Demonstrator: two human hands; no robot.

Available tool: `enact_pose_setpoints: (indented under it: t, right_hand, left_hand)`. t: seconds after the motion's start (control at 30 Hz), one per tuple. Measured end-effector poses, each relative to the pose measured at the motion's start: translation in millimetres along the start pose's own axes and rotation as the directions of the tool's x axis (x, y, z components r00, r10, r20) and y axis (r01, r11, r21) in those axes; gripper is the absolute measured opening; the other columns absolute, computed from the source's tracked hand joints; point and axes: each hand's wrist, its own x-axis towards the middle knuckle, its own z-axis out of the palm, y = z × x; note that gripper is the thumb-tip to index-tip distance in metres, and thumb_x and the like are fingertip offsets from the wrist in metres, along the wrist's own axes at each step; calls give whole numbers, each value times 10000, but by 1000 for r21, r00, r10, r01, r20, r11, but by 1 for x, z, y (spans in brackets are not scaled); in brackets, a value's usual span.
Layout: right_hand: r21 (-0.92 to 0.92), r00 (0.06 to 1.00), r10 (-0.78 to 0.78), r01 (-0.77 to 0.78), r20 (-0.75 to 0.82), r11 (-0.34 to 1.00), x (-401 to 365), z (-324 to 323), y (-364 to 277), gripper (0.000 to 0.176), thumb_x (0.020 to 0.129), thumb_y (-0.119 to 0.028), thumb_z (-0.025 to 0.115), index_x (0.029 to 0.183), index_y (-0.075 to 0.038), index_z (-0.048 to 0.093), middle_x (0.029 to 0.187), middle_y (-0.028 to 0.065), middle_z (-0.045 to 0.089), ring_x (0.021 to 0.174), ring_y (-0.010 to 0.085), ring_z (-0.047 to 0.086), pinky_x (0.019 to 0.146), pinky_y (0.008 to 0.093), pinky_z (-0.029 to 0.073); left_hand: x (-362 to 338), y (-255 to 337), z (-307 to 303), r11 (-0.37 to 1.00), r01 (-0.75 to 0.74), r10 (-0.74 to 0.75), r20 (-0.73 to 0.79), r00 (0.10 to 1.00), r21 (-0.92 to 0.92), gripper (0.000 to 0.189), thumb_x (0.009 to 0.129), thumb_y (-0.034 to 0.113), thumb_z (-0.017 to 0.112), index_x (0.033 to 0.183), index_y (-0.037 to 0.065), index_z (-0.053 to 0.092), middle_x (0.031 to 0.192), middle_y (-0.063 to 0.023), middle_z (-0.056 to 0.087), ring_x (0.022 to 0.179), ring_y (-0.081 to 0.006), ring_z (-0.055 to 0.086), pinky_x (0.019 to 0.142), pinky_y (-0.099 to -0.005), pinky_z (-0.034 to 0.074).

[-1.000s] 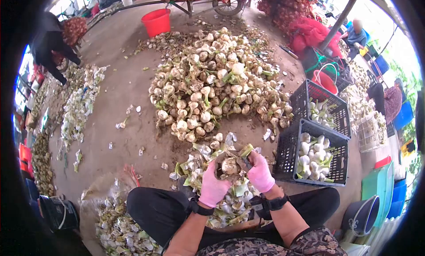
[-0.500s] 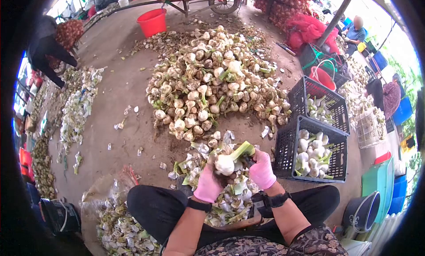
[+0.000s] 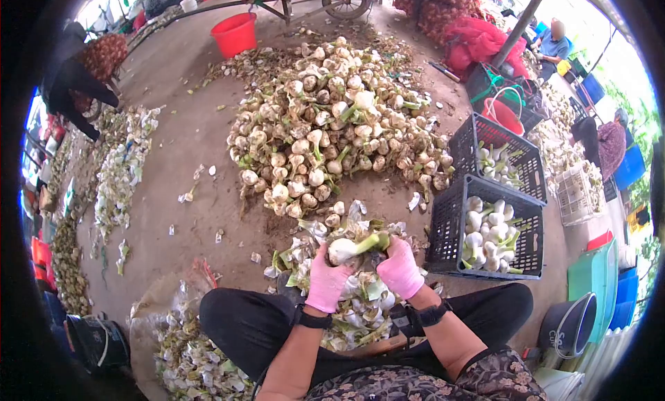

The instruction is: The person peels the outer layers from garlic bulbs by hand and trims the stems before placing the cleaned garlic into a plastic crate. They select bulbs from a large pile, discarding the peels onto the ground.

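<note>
Between my gloved hands is a whitish garlic bulb (image 3: 342,251) with a thick green stalk (image 3: 368,243) pointing right. My left hand (image 3: 327,282), in a pink glove, is closed around the bulb from below and the left. Also in pink, my right hand (image 3: 401,269) has its fingers bent in at the stalk's end, with something dark beside them that I cannot make out. Beneath both hands lies a heap of garlic skins and leaf scraps (image 3: 364,311), between my crossed legs.
Ahead spreads a large pile of untrimmed garlic (image 3: 325,134). To the right stand a black crate (image 3: 485,272) of clean bulbs and another crate (image 3: 478,151) behind it. A red bucket (image 3: 234,37) sits beyond the pile. Other people work at left and far right.
The garlic bulb has turned and shifted slightly left and its stalk lies lower. My left hand has rotated upright around it. The right hand has moved slightly left and down.
</note>
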Motion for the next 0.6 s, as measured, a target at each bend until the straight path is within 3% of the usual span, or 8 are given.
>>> enact_pose_setpoints:
  t: [0.03, 0.07, 0.17, 0.23, 0.3, 0.37, 0.4, 0.6]
  right_hand:
    - [1, 1000, -1, 1, 6, 1000, 6, 0, 1, 328, 677, 82, 466, 965, 8, 603, 840, 161, 635, 798, 246, 626, 770, 327, 471]
    - [1, 999, 12, -12, -53, 1000, 15, -1, 6, 284, 682, 63, 482, 938, 7, 594, 820, 171, 638, 807, 302, 627, 746, 354, 480]
    - [-296, 966, -83, 7, -245, 955, 37, -9, 37, 191, 733, 6, 534, 917, -20, 576, 804, 174, 649, 803, 366, 633, 743, 411, 489]
    - [-336, 978, 153, -192, -140, 922, 50, -18, 59, 257, 727, 8, 542, 978, -19, 587, 853, 185, 652, 852, 369, 625, 789, 403, 481]
    - [-301, 997, 61, -73, -50, 951, 42, -23, 60, 367, 720, 33, 532, 1080, -20, 585, 972, 211, 633, 974, 357, 598, 866, 377, 468]
    - [-218, 994, -98, 104, 40, 970, 31, -35, 51, 475, 714, 58, 526, 1181, -23, 559, 1130, 210, 593, 1087, 310, 568, 929, 331, 447]
    - [213, 984, 81, -114, 159, 970, 26, -39, 45, 506, 730, 94, 523, 1225, -10, 538, 1233, 167, 556, 1133, 243, 550, 960, 310, 429]
    - [482, 938, 124, -277, 324, 831, 2, -50, -9, 433, 761, 149, 519, 1173, 30, 572, 1109, 84, 617, 1008, 136, 567, 908, 282, 453]
  left_hand:
    - [-1, 3, -2, 973, -8, -2, 41, 999, 232, 477, 789, -54, 653, 1222, -8, 460, 1117, -112, 580, 963, -165, 597, 849, -295, 521]
    - [-2, -2, -3, 995, 69, -58, 134, 989, -78, 508, 734, -25, 733, 1187, -1, 503, 1113, -88, 595, 948, -142, 600, 835, -281, 512]
    - [-21, 16, 5, 987, 153, -127, 340, 932, -50, 631, 719, -8, 764, 1271, 9, 459, 1158, -54, 579, 1035, -131, 565, 913, -275, 462]
    - [-19, 14, 6, 985, 147, -101, 374, 922, -94, 664, 731, -7, 754, 1307, 12, 425, 1177, -46, 565, 1079, -136, 545, 941, -285, 449]
    - [-18, 12, 5, 982, 113, -66, 294, 954, -149, 638, 744, -33, 729, 1302, 14, 423, 1203, -51, 550, 1095, -142, 540, 946, -286, 449]
    - [-13, 9, 5, 994, 55, -27, 286, 958, -91, 628, 751, -55, 710, 1301, 17, 415, 1219, -62, 543, 1110, -152, 536, 949, -289, 450]
    - [-12, 4, 4, 993, 51, -21, 273, 962, -105, 626, 751, -53, 712, 1298, 16, 414, 1222, -68, 543, 1112, -155, 536, 948, -293, 453]
    - [-7, -5, 6, 987, 57, -17, 252, 967, -151, 657, 728, -62, 718, 1309, 27, 423, 1195, -73, 569, 1094, -167, 555, 949, -302, 460]
